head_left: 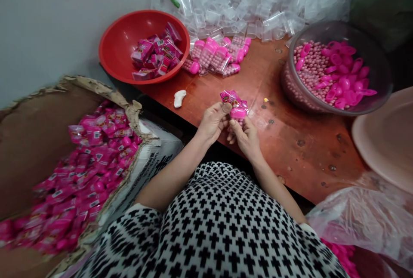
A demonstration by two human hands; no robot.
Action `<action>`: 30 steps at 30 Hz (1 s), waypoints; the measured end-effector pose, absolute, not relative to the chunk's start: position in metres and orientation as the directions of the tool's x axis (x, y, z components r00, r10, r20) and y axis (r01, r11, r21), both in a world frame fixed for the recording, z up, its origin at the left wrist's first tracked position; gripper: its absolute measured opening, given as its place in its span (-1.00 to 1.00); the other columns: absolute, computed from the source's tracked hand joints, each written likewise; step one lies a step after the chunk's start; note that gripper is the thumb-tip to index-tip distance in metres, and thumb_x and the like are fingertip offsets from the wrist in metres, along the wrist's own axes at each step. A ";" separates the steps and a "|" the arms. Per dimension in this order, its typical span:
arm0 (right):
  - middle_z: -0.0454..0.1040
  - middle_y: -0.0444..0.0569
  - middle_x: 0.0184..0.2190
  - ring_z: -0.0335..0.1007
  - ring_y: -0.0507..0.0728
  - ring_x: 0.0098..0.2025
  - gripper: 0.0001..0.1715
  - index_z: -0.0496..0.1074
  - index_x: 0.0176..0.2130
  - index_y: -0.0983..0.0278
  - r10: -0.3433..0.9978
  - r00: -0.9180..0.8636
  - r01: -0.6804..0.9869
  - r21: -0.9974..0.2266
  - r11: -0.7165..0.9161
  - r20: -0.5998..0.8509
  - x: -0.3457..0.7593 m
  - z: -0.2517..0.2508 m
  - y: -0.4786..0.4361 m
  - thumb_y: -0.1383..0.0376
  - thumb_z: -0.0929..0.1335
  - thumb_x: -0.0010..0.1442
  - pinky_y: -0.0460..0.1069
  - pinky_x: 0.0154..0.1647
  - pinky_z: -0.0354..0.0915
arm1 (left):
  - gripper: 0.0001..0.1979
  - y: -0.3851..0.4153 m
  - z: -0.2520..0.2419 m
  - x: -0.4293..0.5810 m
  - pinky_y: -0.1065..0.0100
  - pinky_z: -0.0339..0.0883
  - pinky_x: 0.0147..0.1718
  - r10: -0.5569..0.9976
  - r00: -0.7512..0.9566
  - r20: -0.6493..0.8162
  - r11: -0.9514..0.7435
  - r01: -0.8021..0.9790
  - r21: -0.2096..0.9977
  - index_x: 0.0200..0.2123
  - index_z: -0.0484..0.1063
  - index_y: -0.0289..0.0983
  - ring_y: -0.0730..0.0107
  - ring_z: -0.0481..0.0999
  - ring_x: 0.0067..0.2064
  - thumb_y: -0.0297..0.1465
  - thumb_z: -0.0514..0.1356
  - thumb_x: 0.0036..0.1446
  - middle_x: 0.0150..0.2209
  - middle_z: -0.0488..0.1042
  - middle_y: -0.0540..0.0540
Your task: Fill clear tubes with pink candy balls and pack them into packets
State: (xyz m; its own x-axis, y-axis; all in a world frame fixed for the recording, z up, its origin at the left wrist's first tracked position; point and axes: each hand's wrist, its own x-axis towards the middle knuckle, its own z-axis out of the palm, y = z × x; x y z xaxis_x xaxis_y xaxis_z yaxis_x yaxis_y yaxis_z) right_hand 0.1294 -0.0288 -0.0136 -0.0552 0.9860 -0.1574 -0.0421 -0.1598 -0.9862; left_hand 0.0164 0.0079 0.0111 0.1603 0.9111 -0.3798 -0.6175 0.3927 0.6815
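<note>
Both my hands meet over the near edge of the brown table (290,140). My left hand (213,121) pinches a pink printed wrapper (229,96) with its thumb on top. My right hand (245,135) grips a small clear tube with a pink cap (238,113), which sits partly inside that wrapper. The tube's lower part is hidden by my fingers.
A red bowl (119,45) of pink packets stands at the back left, filled capped tubes (214,56) lie beside it, and a clear bowl (371,50) holds pink balls and caps. Empty clear tubes in bags (245,2) pile behind. A cardboard box (35,140) of wrapped packets sits left.
</note>
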 end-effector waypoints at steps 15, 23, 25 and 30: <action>0.45 -0.29 -0.55 0.33 -0.08 -0.71 -0.43 0.26 -0.34 0.22 0.955 -0.213 -0.261 -0.930 -0.260 -0.207 0.135 -0.016 -0.025 -0.17 0.45 0.06 -0.19 -0.79 0.20 | -0.61 0.011 0.011 0.009 0.41 0.27 -0.70 0.876 0.317 -0.363 0.472 -0.414 0.778 -0.52 0.52 -0.38 0.46 0.37 -0.68 -0.20 0.53 -0.25 -0.62 0.46 -0.06; 0.37 -0.33 -0.70 0.29 -0.09 -0.73 -0.50 0.28 -0.34 0.22 0.988 -0.069 -0.018 -0.990 -0.142 -0.140 0.134 -0.020 -0.028 -0.13 0.40 0.15 -0.21 -0.72 0.21 | -0.71 0.011 0.009 0.009 0.40 0.37 -0.66 0.919 0.225 -0.325 0.389 -0.376 0.841 -0.46 0.57 -0.35 0.39 0.48 -0.61 -0.29 0.50 -0.20 -0.53 0.55 -0.07; 0.38 -0.32 -0.70 0.29 -0.09 -0.73 -0.50 0.28 -0.35 0.22 0.987 -0.091 -0.007 -0.991 -0.133 -0.132 0.136 -0.021 -0.027 -0.13 0.40 0.16 -0.21 -0.72 0.20 | -0.67 0.009 0.009 0.010 0.37 0.35 -0.71 0.891 0.274 -0.363 0.447 -0.384 0.808 -0.49 0.55 -0.36 0.36 0.46 -0.64 -0.25 0.51 -0.22 -0.54 0.54 -0.10; 0.43 -0.28 -0.62 0.33 -0.07 -0.71 -0.43 0.30 -0.38 0.23 0.958 -0.227 -0.205 -0.953 -0.225 -0.177 0.139 -0.021 -0.023 -0.17 0.45 0.05 -0.18 -0.76 0.24 | -0.61 0.007 0.011 0.008 0.38 0.31 -0.71 0.879 0.291 -0.378 0.466 -0.356 0.810 -0.55 0.53 -0.38 0.40 0.42 -0.67 -0.20 0.54 -0.25 -0.61 0.49 -0.12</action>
